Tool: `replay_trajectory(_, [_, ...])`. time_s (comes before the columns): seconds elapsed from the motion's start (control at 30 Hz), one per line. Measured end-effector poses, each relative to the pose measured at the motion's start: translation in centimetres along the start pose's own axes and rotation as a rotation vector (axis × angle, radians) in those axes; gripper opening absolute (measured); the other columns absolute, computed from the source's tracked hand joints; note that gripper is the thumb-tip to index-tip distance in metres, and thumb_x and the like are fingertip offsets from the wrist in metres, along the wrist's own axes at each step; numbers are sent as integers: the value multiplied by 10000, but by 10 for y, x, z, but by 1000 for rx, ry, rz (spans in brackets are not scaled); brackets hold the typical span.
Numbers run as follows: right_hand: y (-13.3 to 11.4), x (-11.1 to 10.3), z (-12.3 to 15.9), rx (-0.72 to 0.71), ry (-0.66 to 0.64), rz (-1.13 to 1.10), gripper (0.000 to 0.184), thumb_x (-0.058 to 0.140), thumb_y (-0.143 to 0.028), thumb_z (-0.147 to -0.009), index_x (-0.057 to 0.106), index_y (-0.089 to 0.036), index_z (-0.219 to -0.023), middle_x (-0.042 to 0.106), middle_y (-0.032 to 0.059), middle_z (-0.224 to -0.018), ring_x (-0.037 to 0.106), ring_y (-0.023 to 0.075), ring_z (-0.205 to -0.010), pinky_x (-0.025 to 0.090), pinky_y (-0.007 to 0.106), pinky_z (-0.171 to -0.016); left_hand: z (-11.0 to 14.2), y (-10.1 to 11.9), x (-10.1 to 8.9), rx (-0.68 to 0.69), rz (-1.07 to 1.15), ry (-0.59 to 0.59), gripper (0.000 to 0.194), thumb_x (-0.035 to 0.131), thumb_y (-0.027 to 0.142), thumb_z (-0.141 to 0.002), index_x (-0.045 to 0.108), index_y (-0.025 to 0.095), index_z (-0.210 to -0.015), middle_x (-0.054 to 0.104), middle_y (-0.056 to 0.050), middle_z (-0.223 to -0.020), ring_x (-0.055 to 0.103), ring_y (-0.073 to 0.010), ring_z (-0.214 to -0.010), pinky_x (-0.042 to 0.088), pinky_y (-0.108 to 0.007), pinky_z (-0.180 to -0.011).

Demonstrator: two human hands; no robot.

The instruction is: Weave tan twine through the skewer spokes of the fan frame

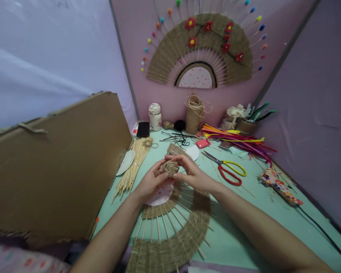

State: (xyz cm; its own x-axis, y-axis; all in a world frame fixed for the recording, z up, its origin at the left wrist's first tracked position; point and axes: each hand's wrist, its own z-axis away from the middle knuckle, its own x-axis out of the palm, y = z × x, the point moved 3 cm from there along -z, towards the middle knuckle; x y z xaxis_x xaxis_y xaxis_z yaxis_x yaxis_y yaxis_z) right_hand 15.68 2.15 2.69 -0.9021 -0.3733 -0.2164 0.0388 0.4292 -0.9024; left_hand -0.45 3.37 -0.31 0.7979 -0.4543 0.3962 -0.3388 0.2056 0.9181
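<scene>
Between both hands I hold a small bundle of coiled brown twine [171, 168] above the table. My left hand [153, 177] closes on its left side, the thumb against the lower edge. From the right, my right hand [191, 173] curls its fingers and thumb around the bundle. Below them lies a woven twine fan [170, 248] with thin stick ribs and a pale half-round centre piece [160, 195] with pink spots. The forearms and hands cover part of the fan.
Scissors [230, 170] with red and yellow handles lie right of my hands, near a flower-patterned tool [278, 185] with a black cord. A bundle of thin sticks [136, 163] lies left, beside a tall cardboard panel [59, 167]. Behind stand a twine spool [193, 117] and bottle [155, 118].
</scene>
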Motion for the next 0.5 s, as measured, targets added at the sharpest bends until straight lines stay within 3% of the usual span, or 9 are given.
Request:
replay_trajectory(0.1, [-2,0,7,-70,123,266,386,614,-306,-800,495,-258,-1164,366,97,-1403,313,242,-1308,285,462,-1047,0,-3,-3,68,-142,65,494,731,240,-676,564,183,-1138,624,-98,-1130,578,-241,-1044,441,-358,-889])
replay_trajectory(0.23, [-3,-3,15,-184,215,420,264,570,-286,-831,564,-252,-1093,542,102,-1184,478,226,-1143,391,424,-949,-1,-5,-2,125,-306,74,487,748,177,-620,549,200,-1063,626,-51,-1026,596,-212,-948,463,-319,-816])
replay_trajectory(0.37, [2,2,22,-218,244,458,93,544,-267,-849,623,-236,-888,622,68,-942,560,201,-940,433,375,-843,0,-5,2,124,-421,43,473,756,175,-602,521,200,-1012,600,-24,-972,590,-180,-874,458,-275,-757])
replay_trajectory(0.5, [9,4,27,-98,313,297,93,532,-280,-852,601,-221,-831,632,43,-859,565,180,-832,440,321,-750,1,-7,0,98,-438,21,465,767,194,-596,498,198,-976,580,-1,-917,585,-163,-827,451,-251,-707])
